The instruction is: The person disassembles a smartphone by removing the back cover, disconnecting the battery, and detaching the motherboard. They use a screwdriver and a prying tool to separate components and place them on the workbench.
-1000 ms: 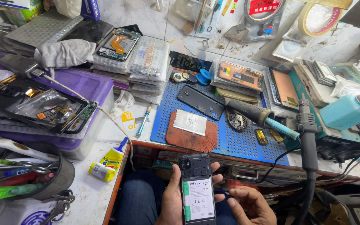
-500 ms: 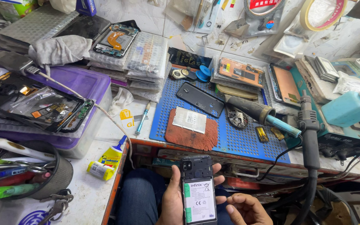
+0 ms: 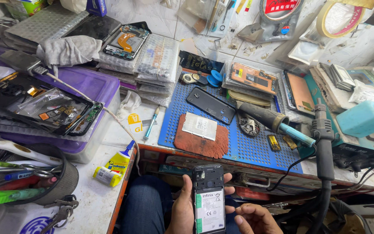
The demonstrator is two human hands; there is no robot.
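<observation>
An opened phone (image 3: 209, 196), back cover off and its white-labelled battery showing, is held upright over the person's lap, below the front edge of the workbench (image 3: 109, 203). The left hand (image 3: 182, 211) cradles it, fingers wrapped around its sides. The right hand (image 3: 256, 219) sits just beside the phone's lower right, fingers loosely curled, holding nothing. On the blue perforated mat (image 3: 256, 145) at the bench's front edge lie a black back cover (image 3: 211, 105) and a soldering iron (image 3: 273, 122).

backless black phone (image 3: 209, 197), perhaps battery-side up
</observation>
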